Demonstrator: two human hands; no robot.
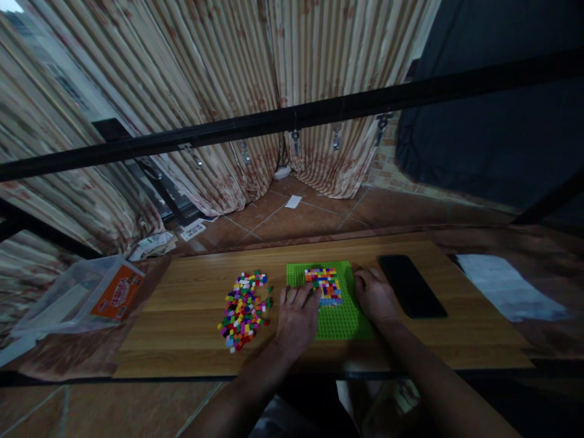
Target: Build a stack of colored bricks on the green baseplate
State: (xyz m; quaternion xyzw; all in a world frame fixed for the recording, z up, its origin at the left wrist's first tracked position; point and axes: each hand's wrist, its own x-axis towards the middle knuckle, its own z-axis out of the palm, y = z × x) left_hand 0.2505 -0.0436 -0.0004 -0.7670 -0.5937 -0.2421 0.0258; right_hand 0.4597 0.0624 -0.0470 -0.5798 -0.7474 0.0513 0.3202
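Note:
A green studded baseplate (340,325) lies on the wooden table, with a patch of multicoloured toy bricks (329,285) built up in rows on its upper middle. My left hand (298,313) rests over the plate's left part. Its thumb and index finger come together at the left edge of the brick patch, and whatever is between them is too small to make out. At the plate's right edge lies my right hand (376,297), fingers curled in; what they may hold is hidden. Left of the plate, a loose pile of small coloured bricks (244,313) spreads over the table.
A black phone-like slab (413,286) lies right of my right hand on the wooden table (182,328). Beyond it are white sheets (508,286). A clear plastic box (77,298) with an orange label stands at the left. A black bar (274,121) with hanging clips crosses ahead.

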